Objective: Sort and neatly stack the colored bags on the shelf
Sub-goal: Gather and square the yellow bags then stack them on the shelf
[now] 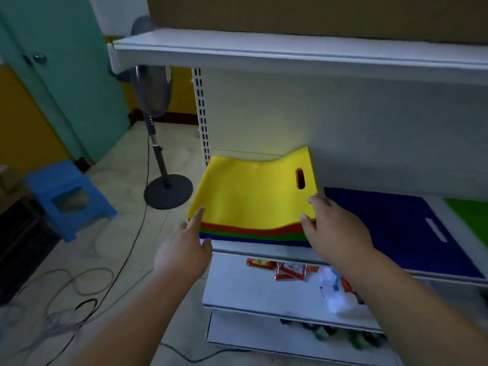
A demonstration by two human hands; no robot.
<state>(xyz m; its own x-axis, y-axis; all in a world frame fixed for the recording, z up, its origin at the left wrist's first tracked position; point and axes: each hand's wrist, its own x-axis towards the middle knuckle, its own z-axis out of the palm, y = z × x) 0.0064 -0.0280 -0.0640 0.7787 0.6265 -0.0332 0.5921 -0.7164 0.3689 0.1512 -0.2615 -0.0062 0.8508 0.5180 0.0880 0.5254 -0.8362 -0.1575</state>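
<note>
The left hand [184, 249] has straight, relaxed fingers, with a fingertip touching the front left corner of the yellow bag [250, 191]; it grasps nothing. The right hand [335, 228] lies on the bag's front right corner, fingers on top near the handle slot and thumb at the front edge. Whether it pinches the bag or only presses on it cannot be told.

The yellow bag tops a mixed stack [250, 233] showing red, green and blue edges beneath, at the left end of the shelf [264, 250]. A dark blue bag [396, 228] lies flat at 3 o'clock from the stack, and a green bag [472, 215] lies beyond it, at the frame's edge.

Judged step: separating the yellow bag from the mixed stack, or squaring the stack.

Procedure:
1. Hold the lower layers down with the left hand.
2. Lift only the top layer by its front right corner.
3. The back edge bows upward at 12 o'clock; flatten it before setting the bag down.
4. Align handle slots to one side.

Thin fabric tends to drag neighbouring layers, so peel slowly.
</note>
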